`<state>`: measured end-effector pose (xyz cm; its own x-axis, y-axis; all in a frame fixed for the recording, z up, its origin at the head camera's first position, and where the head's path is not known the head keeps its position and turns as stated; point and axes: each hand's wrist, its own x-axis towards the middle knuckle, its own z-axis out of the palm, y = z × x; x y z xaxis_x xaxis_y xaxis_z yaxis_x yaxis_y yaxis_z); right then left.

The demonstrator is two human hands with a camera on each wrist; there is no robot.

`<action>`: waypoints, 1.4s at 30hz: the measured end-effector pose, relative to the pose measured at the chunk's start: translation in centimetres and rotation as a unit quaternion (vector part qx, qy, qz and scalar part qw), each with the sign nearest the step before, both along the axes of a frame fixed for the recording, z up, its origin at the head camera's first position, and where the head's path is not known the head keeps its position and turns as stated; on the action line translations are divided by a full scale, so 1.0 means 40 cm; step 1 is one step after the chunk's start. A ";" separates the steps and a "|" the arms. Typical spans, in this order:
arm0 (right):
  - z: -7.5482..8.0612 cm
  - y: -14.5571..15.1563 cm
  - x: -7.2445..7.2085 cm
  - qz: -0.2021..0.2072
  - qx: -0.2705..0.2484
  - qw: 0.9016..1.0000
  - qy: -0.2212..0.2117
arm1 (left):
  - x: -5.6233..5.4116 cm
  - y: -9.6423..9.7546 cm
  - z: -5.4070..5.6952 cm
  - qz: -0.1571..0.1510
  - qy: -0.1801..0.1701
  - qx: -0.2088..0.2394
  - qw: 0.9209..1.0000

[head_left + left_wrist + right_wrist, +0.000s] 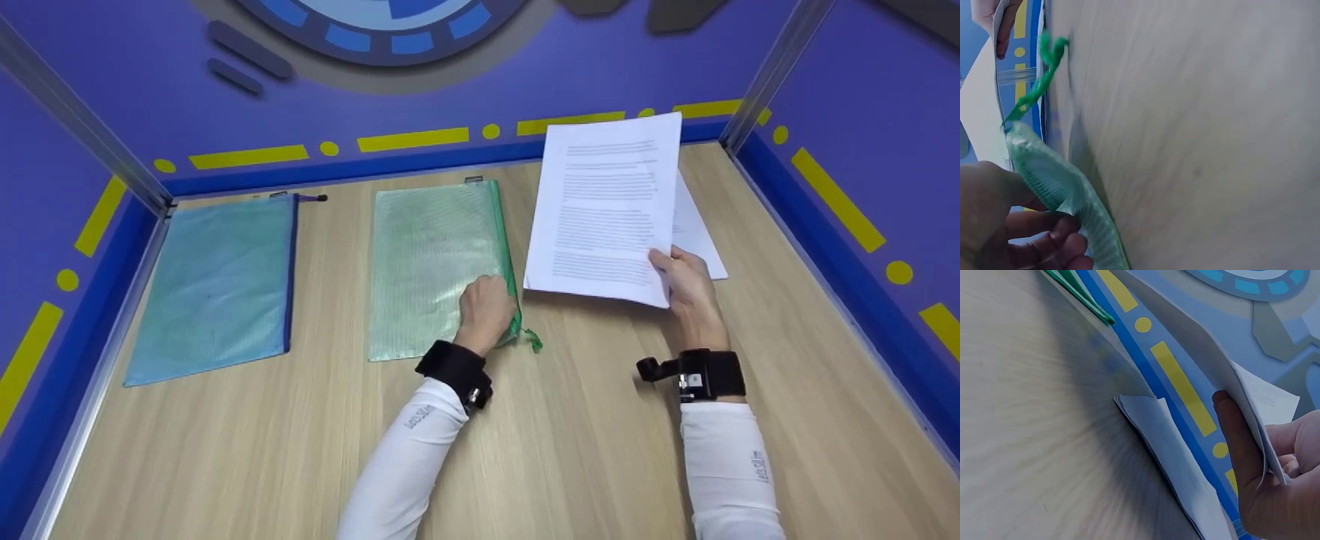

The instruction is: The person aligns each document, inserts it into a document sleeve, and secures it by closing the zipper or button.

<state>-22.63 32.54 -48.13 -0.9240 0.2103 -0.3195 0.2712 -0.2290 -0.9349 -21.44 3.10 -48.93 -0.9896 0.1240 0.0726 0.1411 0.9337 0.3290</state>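
Observation:
My left hand [486, 307] pinches the near right corner of a translucent green zip pouch [427, 255] that lies on the table. In the left wrist view, thumb and fingers grip the edge of the pouch [1055, 171], whose corner is lifted, and a green pull cord [1039, 87] hangs off it. My right hand [691, 289] grips printed paper sheets [604, 217] by their lower right corner. Held up and tilted, these sheets show thumb on the printed side and fingers behind in the head view. The right wrist view has them edge-on, bowing between thumb and fingers.
Behind the held sheets, another stack of paper [1168, 450] lies on the table. A blue zip pouch [214, 285] rests flat at the left. Purple-blue panels [420, 112] wall the wooden table [570, 450] at the back and both sides.

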 end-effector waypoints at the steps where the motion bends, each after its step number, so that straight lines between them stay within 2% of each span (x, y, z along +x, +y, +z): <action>1: 0.000 0.000 0.000 0.002 0.001 1.000 -0.002 | -0.002 -0.004 0.001 0.001 -0.007 0.016 1.000; 5: -0.001 -0.005 -0.002 0.012 0.023 1.000 -0.006 | -0.008 -0.023 0.007 0.006 -0.040 0.077 0.996; 10: 0.002 -0.013 -0.003 0.024 0.055 0.998 -0.014 | -0.008 -0.045 0.013 0.021 -0.053 0.133 0.989; 19: 0.023 -0.020 0.002 0.057 0.144 0.987 -0.038 | -0.010 -0.079 0.019 0.046 -0.053 0.181 0.981; 26: 0.041 -0.021 0.007 0.066 0.142 0.987 -0.034 | -0.013 -0.091 0.016 0.051 -0.067 0.199 0.976; 32: 0.048 -0.009 0.015 0.087 0.099 0.991 -0.029 | -0.012 -0.095 0.015 0.048 -0.070 0.213 0.973; 37: 0.054 0.003 0.018 0.099 0.080 0.992 -0.021 | -0.009 -0.096 0.015 0.046 -0.083 0.210 0.973; 42: 0.061 0.008 0.016 0.098 0.061 0.993 -0.008 | -0.010 -0.097 0.015 0.044 -0.076 0.204 0.975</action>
